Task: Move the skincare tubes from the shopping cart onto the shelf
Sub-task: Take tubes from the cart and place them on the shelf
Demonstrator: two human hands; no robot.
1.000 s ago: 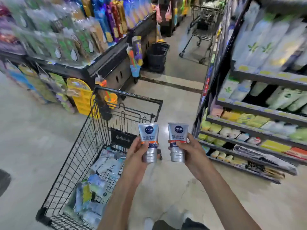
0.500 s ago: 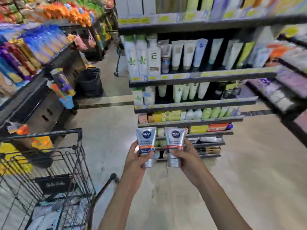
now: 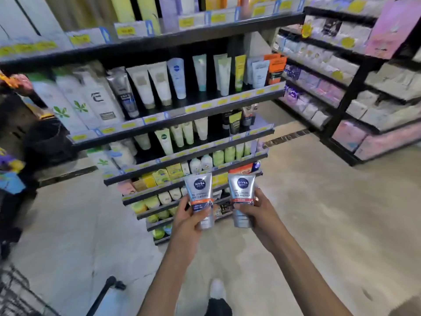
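Note:
I hold two silver skincare tubes with dark blue round logos, both upright with caps down. My left hand (image 3: pixel 186 216) grips the left tube (image 3: pixel 200 192). The right tube (image 3: pixel 241 190) sits in my right hand (image 3: pixel 257 209). Both tubes are in front of the lower tiers of a black shelf unit (image 3: pixel 182 117) stocked with tubes, bottles and boxes. Just a corner of the shopping cart (image 3: pixel 13 293) shows at the bottom left, with its handle bar (image 3: pixel 102 293) beside it.
A second black shelf unit (image 3: pixel 355 92) with pale packets stands to the right across an aisle. A dark bin (image 3: pixel 45 137) and colourful goods sit at the left edge. Grey floor lies between me and the shelves. My shoe (image 3: pixel 217 289) shows below.
The view has swung right from the cart to face the shelf unit, which is now nearer. Both hands still hold their tubes side by side; the cart has slid to the bottom left corner.

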